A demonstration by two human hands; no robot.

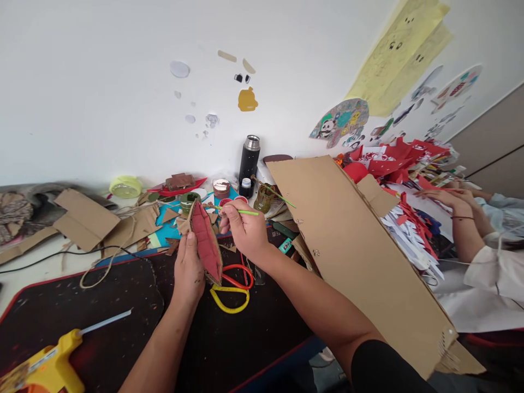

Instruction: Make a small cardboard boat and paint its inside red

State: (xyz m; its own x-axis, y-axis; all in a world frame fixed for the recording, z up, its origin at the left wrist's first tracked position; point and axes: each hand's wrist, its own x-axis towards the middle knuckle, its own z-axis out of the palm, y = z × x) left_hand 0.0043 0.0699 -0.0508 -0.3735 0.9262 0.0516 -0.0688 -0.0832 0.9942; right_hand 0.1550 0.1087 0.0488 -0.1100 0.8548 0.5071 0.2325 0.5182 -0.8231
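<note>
A small boat-shaped cardboard piece [206,240] with a red-painted inner face is held upright and tilted in my left hand [189,267], fingers wrapped behind its lower left edge. My right hand [248,229] pinches a thin green paintbrush [245,212], its bristle end pointing left near the top of the cardboard piece. Whether the bristles touch the cardboard is too small to tell. Just behind stand an open jar of green paint [189,202] and a brown-and-white paint jar [221,188]. Scissors with red and yellow handles [230,299] lie below the piece.
A yellow glue gun [55,363] lies at the lower left on the black mat [118,338]. A large cardboard sheet [364,262] leans at the right. A black thermos [249,158] stands by the wall. Another person's hands [446,199] rest among red and white paper.
</note>
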